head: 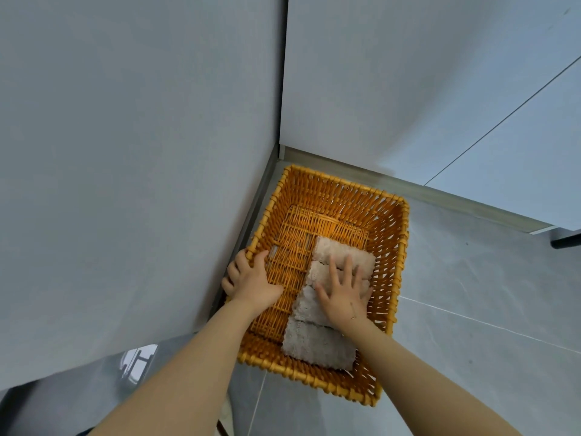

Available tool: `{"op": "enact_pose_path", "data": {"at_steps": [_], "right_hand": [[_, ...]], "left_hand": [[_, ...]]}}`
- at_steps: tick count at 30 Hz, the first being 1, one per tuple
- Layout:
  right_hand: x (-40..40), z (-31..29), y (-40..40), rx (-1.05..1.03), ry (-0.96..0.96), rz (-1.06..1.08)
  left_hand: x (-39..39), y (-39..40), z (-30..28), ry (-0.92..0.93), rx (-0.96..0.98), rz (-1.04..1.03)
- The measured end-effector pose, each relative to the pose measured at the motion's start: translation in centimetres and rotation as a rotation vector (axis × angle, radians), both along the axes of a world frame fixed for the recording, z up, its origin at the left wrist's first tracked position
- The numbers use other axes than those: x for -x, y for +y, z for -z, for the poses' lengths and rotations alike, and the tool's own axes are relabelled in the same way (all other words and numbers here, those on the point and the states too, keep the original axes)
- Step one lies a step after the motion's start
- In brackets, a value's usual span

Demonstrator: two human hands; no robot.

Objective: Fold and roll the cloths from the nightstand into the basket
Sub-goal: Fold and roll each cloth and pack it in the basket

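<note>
An orange wicker basket (390, 234) stands on the floor in a wall corner. Several rolled grey fluffy cloths lie in a row along its right side, the nearest roll (317, 346) at the front and the farthest roll (333, 251) toward the back. My right hand (344, 292) lies flat with spread fingers on the middle rolls (306, 305), pressing them. My left hand (251, 280) grips the basket's left rim, thumb inside and fingers over the outer edge.
Grey walls meet in a corner (281, 89) just behind the basket, with a wall close along its left side. Grey tiled floor (487, 309) stretches to the right and front. A dark object (566, 241) pokes in at the right edge.
</note>
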State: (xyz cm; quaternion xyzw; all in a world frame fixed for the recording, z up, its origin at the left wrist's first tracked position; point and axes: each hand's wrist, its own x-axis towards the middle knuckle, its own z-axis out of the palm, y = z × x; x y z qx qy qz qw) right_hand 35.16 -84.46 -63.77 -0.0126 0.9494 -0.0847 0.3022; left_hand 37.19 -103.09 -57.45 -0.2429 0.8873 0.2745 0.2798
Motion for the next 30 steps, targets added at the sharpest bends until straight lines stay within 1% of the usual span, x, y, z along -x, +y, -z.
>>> {"op": "enact_pose_path", "data": {"at_steps": [3, 5, 8, 10, 12, 13, 14, 16, 19, 20, 22, 24, 26, 30], "right_hand": [[-1.0, 1.8, -0.1, -0.034, -0.06, -0.017], [-1.4, 2.3, -0.3, -0.054, -0.047, -0.015], [-0.9, 2.0, -0.8, -0.062, -0.037, -0.004], [-1.0, 1.2, -0.7, -0.053, -0.047, 0.006], [-1.5, 0.0, -0.4, -0.005, 0.037, 0.054], [-1.9, -0.6, -0.3, 0.063, 0.102, 0.093], [-2.1, -1.6, -0.3, 0.171, 0.149, 0.143], [-2.8, -4.3, -0.5, 0.402, 0.147, 0.247], [-3.7, -8.1, -0.5, 0.591, 0.085, 0.277], [-4.0, -9.6, -0.6, 0.634, 0.082, 0.258], [-4.7, -12.2, -0.8, 0.686, 0.075, 0.213], [-5.2, -14.8, -1.2, 0.711, 0.067, 0.174], [-6.1, -17.9, -1.9, 0.743, 0.067, 0.124], [-8.3, -24.2, -4.2, 0.778, 0.122, -0.06]], "left_hand": [[-0.2, 0.1, 0.1, -0.006, -0.001, 0.002], [-0.3, 0.2, 0.1, -0.01, -0.004, 0.003], [0.0, -0.2, -0.2, -0.009, -0.037, -0.006], [-0.4, -0.4, -0.5, 0.006, -0.095, -0.007], [-1.3, -0.2, -1.0, 0.071, -0.117, 0.02], [-1.8, 0.0, -1.2, 0.129, -0.098, 0.047], [-2.1, 0.2, -1.8, 0.197, -0.075, 0.07], [-2.6, 0.3, -3.5, 0.284, -0.109, 0.078], [-3.3, 0.2, -6.4, 0.24, -0.297, 0.0], [-3.9, 0.1, -7.5, 0.214, -0.312, -0.005], [-5.4, 0.0, -9.5, 0.182, -0.312, -0.015], [-7.1, -0.1, -11.7, 0.193, -0.328, -0.041], [-9.1, -0.3, -14.4, 0.244, -0.361, -0.077], [-13.1, -1.9, -20.3, 0.364, -0.424, -0.147]]}}
